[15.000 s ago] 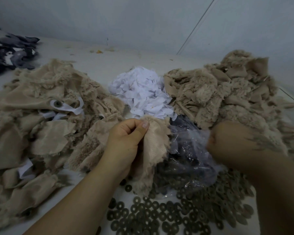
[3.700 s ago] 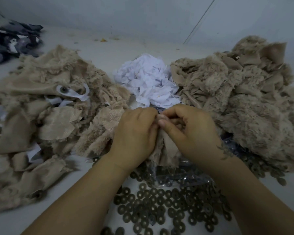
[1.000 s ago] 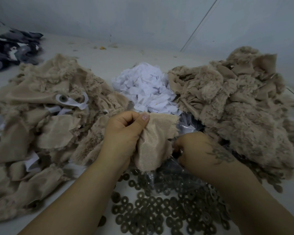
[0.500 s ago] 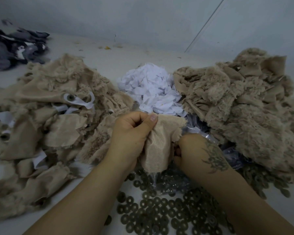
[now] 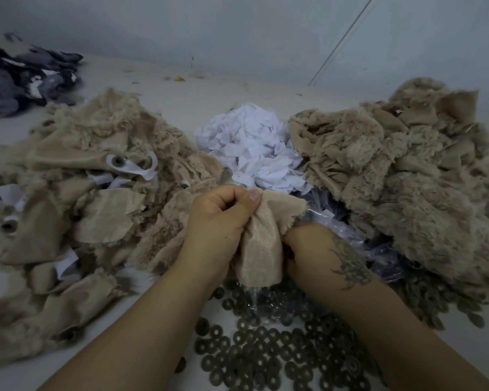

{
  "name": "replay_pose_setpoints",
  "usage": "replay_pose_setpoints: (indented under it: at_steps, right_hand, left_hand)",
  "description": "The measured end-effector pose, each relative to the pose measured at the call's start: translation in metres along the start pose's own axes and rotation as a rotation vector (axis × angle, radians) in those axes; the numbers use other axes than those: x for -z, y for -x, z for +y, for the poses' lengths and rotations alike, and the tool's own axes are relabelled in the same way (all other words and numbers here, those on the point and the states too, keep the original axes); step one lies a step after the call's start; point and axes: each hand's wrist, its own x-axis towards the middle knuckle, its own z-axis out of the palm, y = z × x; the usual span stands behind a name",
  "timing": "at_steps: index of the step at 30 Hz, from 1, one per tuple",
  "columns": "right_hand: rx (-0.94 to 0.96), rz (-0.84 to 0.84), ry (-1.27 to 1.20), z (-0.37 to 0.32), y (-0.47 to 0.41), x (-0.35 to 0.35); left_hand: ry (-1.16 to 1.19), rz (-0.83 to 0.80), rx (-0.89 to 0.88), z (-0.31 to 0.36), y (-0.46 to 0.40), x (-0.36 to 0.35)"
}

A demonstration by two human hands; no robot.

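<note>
My left hand [image 5: 220,224] grips a small beige plush fabric piece [image 5: 263,249] at the middle of the view, thumb pressed on its smooth backing. My right hand [image 5: 314,252] is curled against the piece's right edge, its fingertips tucked behind the cloth and hidden. Whether it holds something small there I cannot tell. Several dark round washers [image 5: 266,356] lie scattered on the table below my hands, partly under a crumpled clear plastic bag [image 5: 339,221].
A pile of beige plush pieces with eyes and white tabs [image 5: 91,193] spreads at the left. Another fluffy beige pile [image 5: 401,176] rises at the right. White fabric scraps [image 5: 251,148] sit behind my hands. Dark grey cloth [image 5: 20,80] lies far left by the wall.
My right hand came back from the washers and bag to the fabric piece's right edge. My left hand has kept its grip on the piece.
</note>
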Motion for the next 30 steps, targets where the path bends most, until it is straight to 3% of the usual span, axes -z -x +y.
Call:
replay_pose_setpoints:
  at_steps: [6,9,12,14,16,18,24,30]
  right_hand:
    - [0.037,-0.010,-0.113,0.000,0.007,0.021]
    - [0.066,0.122,-0.278,0.007,0.013,0.027]
    - [-0.070,0.230,-0.449,0.013,0.014,0.032]
    - [-0.182,0.217,-0.714,0.017,0.013,0.037]
    - [-0.224,0.187,-1.128,0.018,0.013,0.043]
    - [-0.240,0.208,-1.315,0.021,0.014,0.044]
    - [-0.188,0.105,-1.316,0.022,0.014,0.042]
    - [-0.144,0.072,-1.147,0.022,0.015,0.040]
  left_hand:
    - [-0.005,0.003,-0.001,0.000,0.000,0.001]
    - [0.005,-0.001,0.006,0.000,-0.001,0.001]
    - [-0.004,0.002,0.001,-0.001,-0.001,0.001]
    - [-0.006,-0.003,0.001,-0.001,-0.001,0.002]
    - [0.001,-0.009,0.009,0.000,-0.001,0.002]
    - [0.006,-0.008,0.010,0.000,-0.001,0.002]
    - [0.020,-0.009,0.020,0.000,0.000,0.000]
    - [0.013,-0.006,-0.005,0.001,0.001,-0.001]
